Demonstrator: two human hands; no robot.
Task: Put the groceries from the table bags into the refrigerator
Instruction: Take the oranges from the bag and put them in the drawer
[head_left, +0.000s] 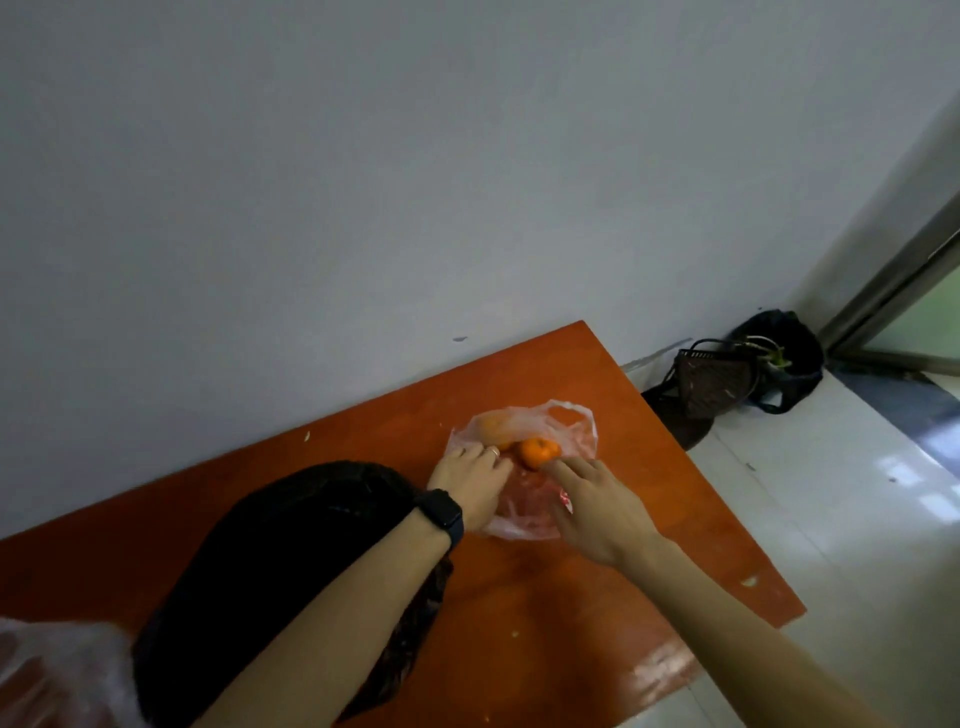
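I have both hands out over the thin clear bag (571, 423), which lies slumped and open near the far edge of the table (701, 545). An orange (540, 452) sits bare at its mouth, and a second fruit (493, 430) lies just behind it under the film. My left hand (470, 486) lies on the bag beside that second fruit with its fingers stretched forward. It seems to press the plastic down, though I cannot tell if it also nips a fold. My right hand (597, 506) is spread and relaxed, holding nothing, its fingertips at the near side of the orange, touching or just short of it. The step, as I judge it, is lifting the fruit out. To do it well I would keep the left hand pinning the film so the bag cannot drag along, then curl the right fingers round the orange from above. A nudge from the side may roll it toward the wall or off the table edge. The film looks slippery and clingy, so I would lift straight up and clear of it. The black bag (270, 571) sits near my left arm, and I would keep my elbow off it. The fridge is out of view.
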